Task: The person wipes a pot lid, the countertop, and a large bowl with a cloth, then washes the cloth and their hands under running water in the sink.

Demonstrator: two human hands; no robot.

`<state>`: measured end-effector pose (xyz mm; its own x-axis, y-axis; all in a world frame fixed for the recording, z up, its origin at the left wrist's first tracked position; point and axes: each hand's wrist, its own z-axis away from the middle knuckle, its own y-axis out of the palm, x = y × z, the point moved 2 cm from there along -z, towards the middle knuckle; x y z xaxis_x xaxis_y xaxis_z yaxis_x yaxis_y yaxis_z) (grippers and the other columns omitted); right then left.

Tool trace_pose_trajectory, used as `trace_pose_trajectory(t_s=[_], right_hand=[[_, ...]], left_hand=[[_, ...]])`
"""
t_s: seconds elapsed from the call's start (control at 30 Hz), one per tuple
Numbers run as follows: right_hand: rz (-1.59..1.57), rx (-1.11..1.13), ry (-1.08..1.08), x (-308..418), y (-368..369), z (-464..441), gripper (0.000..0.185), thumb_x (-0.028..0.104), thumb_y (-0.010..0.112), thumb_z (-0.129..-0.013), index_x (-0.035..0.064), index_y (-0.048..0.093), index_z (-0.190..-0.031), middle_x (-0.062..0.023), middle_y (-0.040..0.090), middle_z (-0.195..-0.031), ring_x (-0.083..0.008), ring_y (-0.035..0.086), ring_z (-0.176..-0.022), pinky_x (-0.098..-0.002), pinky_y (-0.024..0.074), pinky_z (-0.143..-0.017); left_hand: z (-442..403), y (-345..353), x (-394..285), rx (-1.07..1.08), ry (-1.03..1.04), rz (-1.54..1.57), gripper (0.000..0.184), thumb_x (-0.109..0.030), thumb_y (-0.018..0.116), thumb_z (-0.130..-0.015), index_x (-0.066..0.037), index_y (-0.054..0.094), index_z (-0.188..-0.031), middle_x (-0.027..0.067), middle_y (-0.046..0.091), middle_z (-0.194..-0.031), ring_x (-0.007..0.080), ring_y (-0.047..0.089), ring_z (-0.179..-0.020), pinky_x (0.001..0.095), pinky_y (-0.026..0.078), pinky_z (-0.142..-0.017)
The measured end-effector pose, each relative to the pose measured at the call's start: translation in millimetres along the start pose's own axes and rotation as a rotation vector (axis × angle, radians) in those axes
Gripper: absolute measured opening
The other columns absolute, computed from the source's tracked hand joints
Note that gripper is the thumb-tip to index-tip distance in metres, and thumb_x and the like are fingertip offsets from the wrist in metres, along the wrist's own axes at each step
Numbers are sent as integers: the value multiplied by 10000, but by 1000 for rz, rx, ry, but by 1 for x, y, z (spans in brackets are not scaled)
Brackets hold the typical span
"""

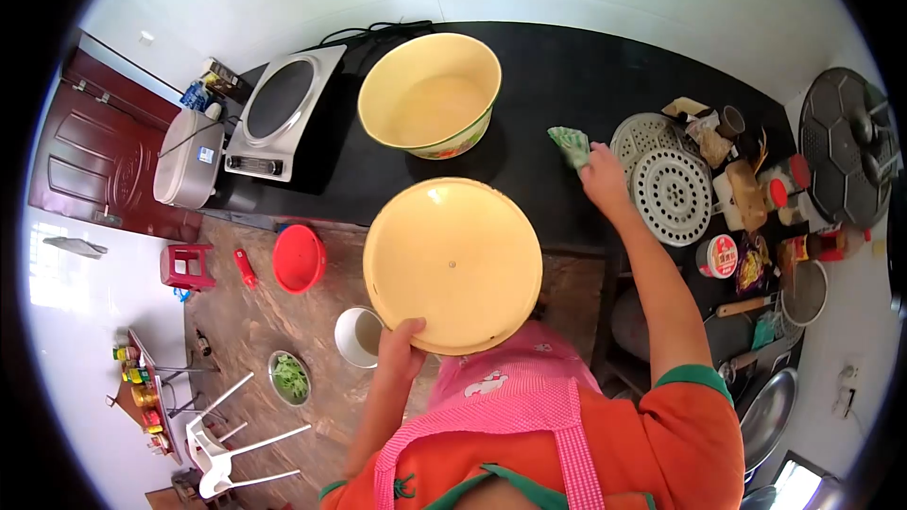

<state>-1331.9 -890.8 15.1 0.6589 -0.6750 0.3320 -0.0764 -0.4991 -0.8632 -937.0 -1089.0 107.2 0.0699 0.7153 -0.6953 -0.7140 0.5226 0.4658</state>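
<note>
My left hand grips the near-left rim of a round cream-yellow enamel lid, its inner face turned up toward me with a small dot at its centre. Over on the black countertop, my right hand has its fingers closed on a crumpled green-and-white cloth. Beyond the lid stands a deep yellow enamel basin with a floral outside; it looks bare inside. Two perforated metal steamer plates lie just right of my right hand.
A silver electric cooktop and a rice cooker stand on the left. Jars, packets and a white tub crowd the right side. Below are a red basin, a white bucket and a bowl of greens.
</note>
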Motion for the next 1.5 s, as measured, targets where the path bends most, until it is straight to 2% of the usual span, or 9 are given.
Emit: trace_pose_trajectory(t_s=[0.13,0.23,0.63,0.7,0.8,0.97,1.07,1.37,1.5], right_hand=[[-1658,-115,877,-37,-63,-28,273,207,508,-866,-6,561,-1029,-132,598,-1069,-273,556,-1004,-403,432,-894],[-2010,-177,850,-30,-112,-15,271,207,516,-877,-5,554,-1041,-115,604,-1053,-243,566,-982,-382,441,-888],[-1419,-338,652,89,-169,54,422,48,459,-855,86,407,-1272,-83,560,-1094,-163,570,-939,-291,494,-704],[-1059,-196,452,135,-171,59,554,-16,444,-839,87,309,-1367,-128,423,-1312,-204,491,-1138,-293,484,-855],[-590,-74,-65,194,-136,58,615,14,596,-722,47,399,-1304,-229,280,-1403,-391,273,-1305,-458,234,-1079],[-199,-109,-125,207,-145,30,495,263,606,-740,180,509,-1219,-124,257,-1438,-375,175,-1346,-649,143,-999],[-103,-346,-108,185,-156,8,469,232,586,-755,159,508,-1211,-126,294,-1410,-382,204,-1331,-621,152,-1010],[111,-647,357,82,-137,13,504,230,472,-830,2,390,-1272,-229,315,-1365,-410,301,-1271,-598,196,-1025],[44,-676,147,136,-134,-2,587,227,480,-842,18,293,-1357,-217,256,-1421,-415,232,-1316,-579,171,-1041]], left_hand=[[-22,31,0,7,-71,-7,576,10,484,-735,20,341,-1294,178,471,-1246,321,505,-1122,416,436,-945],[-42,48,1,107,-96,-39,562,13,488,-739,29,351,-1283,182,478,-1236,319,514,-1110,413,441,-939],[-91,100,-10,461,-200,-214,457,7,554,-772,29,439,-1213,124,576,-1098,241,588,-974,337,474,-839],[-89,118,-9,509,-172,-291,444,1,559,-775,21,450,-1205,113,592,-1069,229,601,-935,328,477,-819],[-96,128,8,661,-123,-349,467,-23,566,-792,5,426,-1237,105,558,-1134,188,562,-996,321,457,-850],[-77,147,-8,829,147,-619,488,-18,550,-810,20,385,-1268,91,492,-1194,176,495,-1072,321,415,-899],[-71,151,-10,913,-40,-530,450,-5,540,-794,29,426,-1228,93,537,-1128,177,529,-1019,314,431,-871],[-67,143,-13,869,169,-523,408,15,533,-785,24,466,-1188,86,564,-1086,152,545,-977,289,441,-837],[-76,152,-19,881,154,-529,488,60,510,-748,15,427,-1227,108,550,-1108,193,556,-1000,310,448,-848]])
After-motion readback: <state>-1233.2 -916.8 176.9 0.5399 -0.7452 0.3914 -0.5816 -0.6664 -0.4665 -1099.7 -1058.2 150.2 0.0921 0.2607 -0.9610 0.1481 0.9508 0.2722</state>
